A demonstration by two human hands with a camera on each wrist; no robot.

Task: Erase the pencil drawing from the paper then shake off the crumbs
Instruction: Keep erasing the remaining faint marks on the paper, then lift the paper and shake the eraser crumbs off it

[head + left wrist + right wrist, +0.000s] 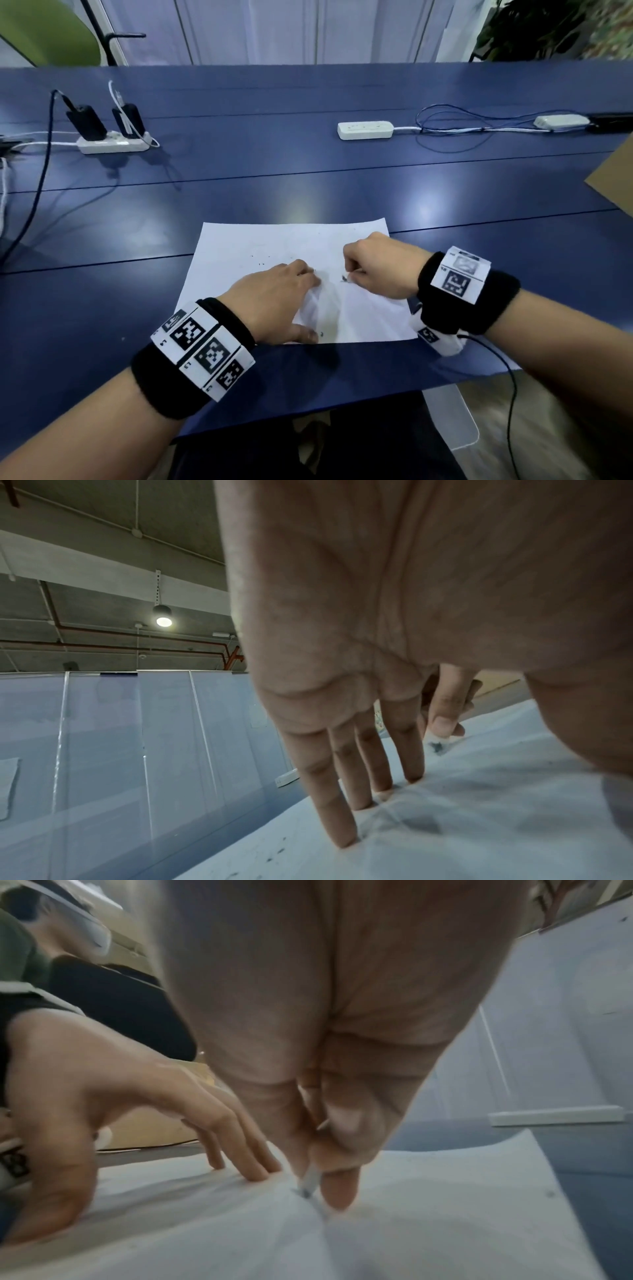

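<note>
A white sheet of paper (pixel 274 240) lies on the blue table (pixel 102 274) near its front edge, with dark eraser crumbs (pixel 260 263) scattered on it. My left hand (pixel 284 294) presses the sheet flat, fingers (pixel 342 791) straight and spread, and the paper wrinkles beside the thumb. My right hand (pixel 370 270) pinches a small white eraser (pixel 310 1181) between thumb and fingers. The eraser's darkened tip touches the paper (pixel 445 1218) just right of the left fingertips. In the left wrist view the eraser (pixel 436 744) shows beyond the fingers.
Two white power strips (pixel 113 144) (pixel 364 130) with plugs and loose cables lie across the back of the table. A brown cardboard piece (pixel 613 181) juts in at the right edge. A black cable (pixel 507 377) hangs from my right wrist past the table's front edge.
</note>
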